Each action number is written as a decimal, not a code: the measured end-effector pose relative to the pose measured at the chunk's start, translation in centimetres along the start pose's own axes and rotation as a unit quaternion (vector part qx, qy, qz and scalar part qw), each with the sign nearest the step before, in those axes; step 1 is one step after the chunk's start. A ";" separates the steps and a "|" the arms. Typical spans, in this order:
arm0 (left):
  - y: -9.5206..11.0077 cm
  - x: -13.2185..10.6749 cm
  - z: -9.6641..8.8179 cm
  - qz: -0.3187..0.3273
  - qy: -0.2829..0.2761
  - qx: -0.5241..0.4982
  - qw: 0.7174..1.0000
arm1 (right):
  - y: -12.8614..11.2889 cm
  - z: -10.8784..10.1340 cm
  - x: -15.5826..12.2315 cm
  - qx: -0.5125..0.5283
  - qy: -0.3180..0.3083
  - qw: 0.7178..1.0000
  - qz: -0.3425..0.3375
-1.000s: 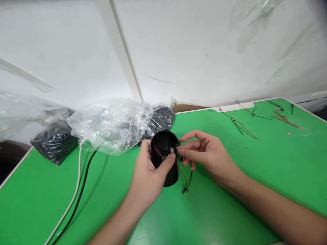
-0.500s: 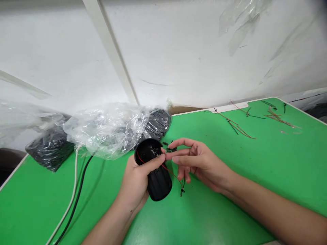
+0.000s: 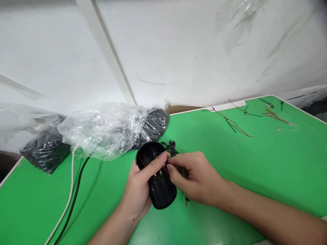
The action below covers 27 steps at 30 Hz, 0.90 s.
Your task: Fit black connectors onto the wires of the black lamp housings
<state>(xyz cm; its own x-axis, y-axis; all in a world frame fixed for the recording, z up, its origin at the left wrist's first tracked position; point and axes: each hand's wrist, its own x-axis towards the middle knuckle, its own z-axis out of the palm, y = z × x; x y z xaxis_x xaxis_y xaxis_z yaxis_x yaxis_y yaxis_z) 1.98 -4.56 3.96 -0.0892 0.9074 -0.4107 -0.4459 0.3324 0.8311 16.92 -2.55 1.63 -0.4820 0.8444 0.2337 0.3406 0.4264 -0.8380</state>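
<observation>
My left hand (image 3: 140, 183) is wrapped round a black plastic housing (image 3: 162, 194), thumb laid across its open upper side. Small metal contacts (image 3: 160, 172) show in the housing beside the thumb. A thin red wire (image 3: 166, 169) runs through the housing, under my left thumb, towards my right hand (image 3: 198, 177). The thumb and forefinger of my right hand are pinched together at the housing's right edge; what lies between them is hidden. A small black connector (image 3: 187, 200) hangs below my right hand.
Small black parts (image 3: 171, 147) lie in a pile behind the housing. Clear plastic bags with black parts (image 3: 153, 124) stand along the wall. Red and black wires (image 3: 237, 126) lie at the right on the green table (image 3: 217, 224). A white cable (image 3: 70, 197) and a black cable (image 3: 76, 194) cross the left side.
My right hand's fingers, spread apart before, have closed in a pinch at the housing's edge. The housing has shifted slightly right and down, and more of the black parts pile shows.
</observation>
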 end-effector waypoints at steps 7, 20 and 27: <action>-0.7 0.0 -0.3 -0.002 -0.036 -0.014 0.999 | 0.2 0.3 -0.1 -0.023 -0.025 0.999 0.020; -0.8 0.3 0.0 -0.029 0.016 0.021 0.999 | -0.6 -0.2 0.0 -0.117 -0.089 0.986 0.073; -0.8 0.2 0.2 -0.041 -0.003 0.018 0.999 | -0.6 -0.4 0.1 -0.118 -0.085 0.988 0.056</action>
<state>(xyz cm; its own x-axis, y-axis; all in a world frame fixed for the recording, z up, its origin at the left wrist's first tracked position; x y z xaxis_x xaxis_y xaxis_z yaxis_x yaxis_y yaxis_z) 2.54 -4.55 3.26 -0.0490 0.8784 -0.4754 -0.4185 0.4142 0.8083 16.98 -2.58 2.36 -0.5525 0.8324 0.0434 0.5679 0.4140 -0.7114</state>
